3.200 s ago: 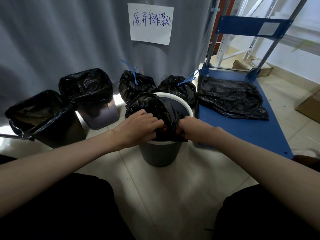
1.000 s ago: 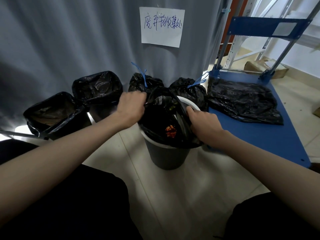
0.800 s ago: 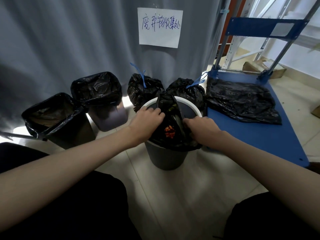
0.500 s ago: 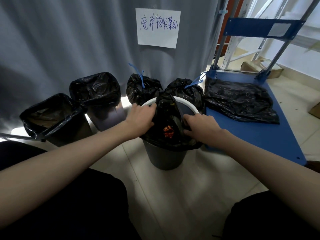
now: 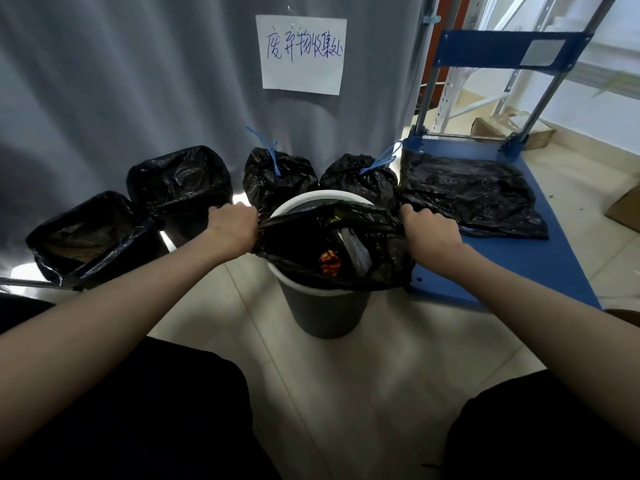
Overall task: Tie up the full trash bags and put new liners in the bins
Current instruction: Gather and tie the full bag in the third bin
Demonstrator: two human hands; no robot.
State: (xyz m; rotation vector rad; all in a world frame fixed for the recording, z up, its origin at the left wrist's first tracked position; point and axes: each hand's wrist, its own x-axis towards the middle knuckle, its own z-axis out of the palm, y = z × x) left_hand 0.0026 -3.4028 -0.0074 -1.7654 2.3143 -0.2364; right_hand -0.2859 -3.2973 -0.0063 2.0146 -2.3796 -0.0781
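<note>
A round grey bin (image 5: 323,315) with a white rim stands on the floor in front of me. A black trash bag (image 5: 384,268) full of rubbish sits in it, with a red wrapper showing inside. My left hand (image 5: 233,228) grips the bag's top edge on the left. My right hand (image 5: 429,233) grips the top edge on the right. The edge is stretched taut between them. Two tied black bags (image 5: 277,176) with blue ties stand behind the bin. Flat black liners (image 5: 467,195) lie on the blue cart (image 5: 519,265).
Two more bins with black liners (image 5: 180,181) stand at the left against a grey curtain (image 5: 138,81) with a paper sign. The cart's handle frame (image 5: 540,84) rises at the right. Cardboard boxes (image 5: 627,209) lie on the tiled floor beyond.
My hands were close together at the middle of the bag. They have moved apart to the bin's left and right sides, stretching the bag's top edge wide.
</note>
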